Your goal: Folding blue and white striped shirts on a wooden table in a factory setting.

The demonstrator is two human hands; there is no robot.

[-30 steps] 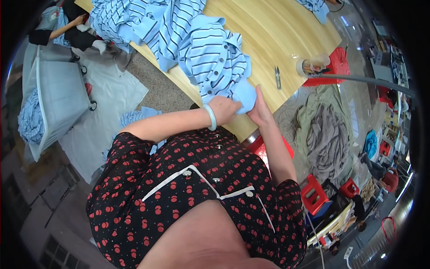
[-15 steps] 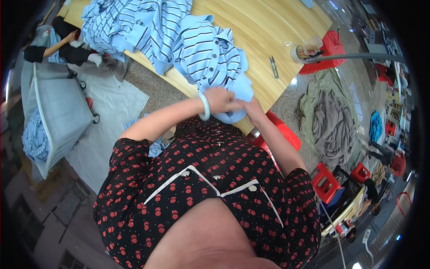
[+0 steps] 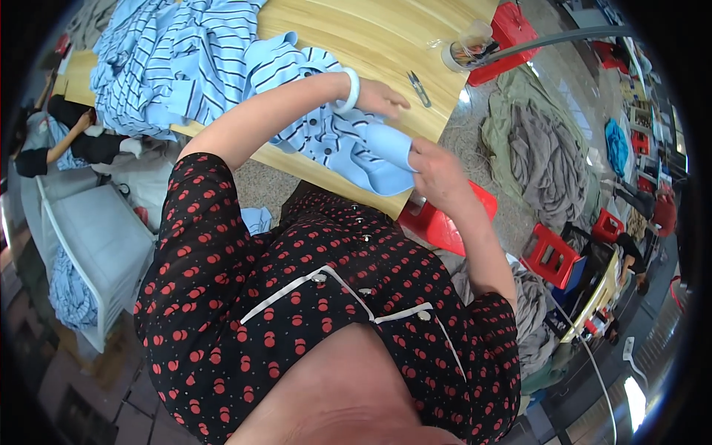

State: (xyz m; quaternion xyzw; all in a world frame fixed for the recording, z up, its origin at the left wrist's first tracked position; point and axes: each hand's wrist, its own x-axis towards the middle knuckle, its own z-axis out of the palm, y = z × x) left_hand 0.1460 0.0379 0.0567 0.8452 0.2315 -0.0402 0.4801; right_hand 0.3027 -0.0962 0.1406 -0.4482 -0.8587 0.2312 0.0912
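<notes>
A light blue knit shirt with dark stripes and dark buttons lies bunched at the table's near edge. My right hand pinches a plain light blue band of it, at the end by the table corner. With its fingers stretched out and nothing in them, my left hand hovers above the shirt; a pale bangle is on that wrist. A pair of thread snips rests on the table, just beyond the left fingertips. My left forearm hides part of the shirt.
Striped garments pile up on the wooden table at left. A clear tub of tools sits at the right edge. Red stools stand beside the table, near grey cloth. A white cart and another person are at left.
My left hand has left the cloth edge and moved up toward the snips, its fingers opening. My right hand still holds the shirt, slightly farther right. The whole view has shifted.
</notes>
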